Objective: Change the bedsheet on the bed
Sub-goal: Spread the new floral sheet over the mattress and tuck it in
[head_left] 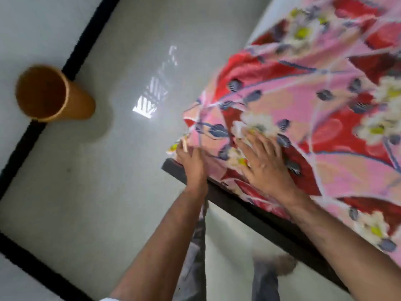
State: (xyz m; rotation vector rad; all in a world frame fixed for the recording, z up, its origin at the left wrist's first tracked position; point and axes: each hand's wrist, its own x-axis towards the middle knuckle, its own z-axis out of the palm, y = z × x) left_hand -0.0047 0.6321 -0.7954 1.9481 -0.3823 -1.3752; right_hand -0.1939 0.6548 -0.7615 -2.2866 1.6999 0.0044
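Note:
A pink and red bedsheet (308, 101) with white flowers and blue leaves covers the mattress on the right side of the view. Its corner hangs over the dark wooden bed frame (256, 216). My left hand (191, 161) is at that corner, fingers closed on the sheet's edge where it drapes down the side. My right hand (264, 161) lies flat on top of the sheet near the corner, fingers spread and pressing the cloth down. The picture is blurred by motion.
An orange cylindrical bin (54, 94) stands on the grey tiled floor (108, 181) at the left, beside a black floor stripe (86, 38). My legs in grey trousers (195, 268) and a foot are below the bed frame.

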